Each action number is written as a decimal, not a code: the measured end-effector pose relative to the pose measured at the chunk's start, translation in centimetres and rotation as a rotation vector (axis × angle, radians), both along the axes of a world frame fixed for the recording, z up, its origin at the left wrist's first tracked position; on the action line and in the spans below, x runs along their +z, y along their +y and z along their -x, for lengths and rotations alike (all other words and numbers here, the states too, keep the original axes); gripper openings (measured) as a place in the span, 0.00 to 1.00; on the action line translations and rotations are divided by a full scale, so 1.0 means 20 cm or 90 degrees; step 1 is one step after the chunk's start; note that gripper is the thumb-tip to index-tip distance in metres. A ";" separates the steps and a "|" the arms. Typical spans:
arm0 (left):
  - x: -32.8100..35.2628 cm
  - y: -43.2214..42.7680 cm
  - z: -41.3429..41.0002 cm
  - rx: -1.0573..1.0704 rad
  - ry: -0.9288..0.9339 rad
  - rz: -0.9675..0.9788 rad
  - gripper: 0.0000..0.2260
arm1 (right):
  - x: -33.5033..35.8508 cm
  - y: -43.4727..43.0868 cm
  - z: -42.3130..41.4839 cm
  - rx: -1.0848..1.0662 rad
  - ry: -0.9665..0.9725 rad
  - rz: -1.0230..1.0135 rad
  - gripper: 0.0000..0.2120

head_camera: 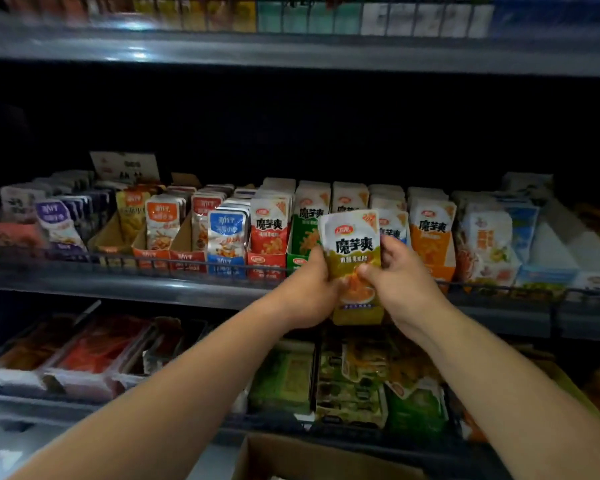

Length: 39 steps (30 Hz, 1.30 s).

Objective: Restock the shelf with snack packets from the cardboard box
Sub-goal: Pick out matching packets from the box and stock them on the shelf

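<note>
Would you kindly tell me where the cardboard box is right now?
The cardboard box sits at the head view's bottom edge, near centre, just below the front rail of the lowest shelf.

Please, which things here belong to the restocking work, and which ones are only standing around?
Belong to the job:
olive snack packets, gripped by the left hand and the right hand
cardboard box
middle shelf

Only nearby:
purple packets
blue packets
red trays on the lower shelf
</note>
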<state>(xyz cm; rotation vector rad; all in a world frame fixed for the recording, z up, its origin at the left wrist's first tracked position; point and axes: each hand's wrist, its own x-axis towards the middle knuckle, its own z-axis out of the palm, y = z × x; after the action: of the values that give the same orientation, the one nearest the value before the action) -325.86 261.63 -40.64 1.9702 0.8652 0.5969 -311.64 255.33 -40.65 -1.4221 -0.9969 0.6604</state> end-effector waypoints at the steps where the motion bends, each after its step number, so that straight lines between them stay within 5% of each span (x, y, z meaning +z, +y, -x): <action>1: 0.04 0.02 -0.03 0.012 -0.023 -0.045 0.24 | 0.05 0.04 -0.02 -0.001 0.004 -0.028 0.23; 6: 0.18 0.15 -0.16 0.056 -0.139 -0.170 0.27 | 0.21 0.23 -0.11 -0.035 0.025 -0.127 0.23; 12: 0.20 0.27 -0.24 0.101 -0.114 -0.294 0.32 | 0.22 0.34 -0.20 -0.088 -0.164 -0.145 0.24; 17: 0.08 0.34 -0.27 0.131 -0.034 -0.359 0.36 | 0.16 0.38 -0.20 -0.072 -0.249 -0.090 0.24; 23: -0.09 0.37 -0.26 0.149 -0.027 -0.469 0.27 | 0.05 0.35 -0.27 -0.069 -0.403 0.004 0.18; 34: -0.08 0.37 -0.27 0.171 0.006 -0.472 0.40 | 0.04 0.38 -0.28 -0.057 -0.395 -0.013 0.22; 39: -0.11 0.37 -0.25 0.137 -0.030 -0.377 0.43 | 0.05 0.37 -0.30 -0.034 -0.454 0.036 0.25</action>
<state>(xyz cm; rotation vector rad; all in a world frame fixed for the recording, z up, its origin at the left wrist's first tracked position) -320.77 268.96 -42.77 2.3856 0.9509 1.1221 -305.59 262.69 -39.64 -1.7729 -1.4854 0.1240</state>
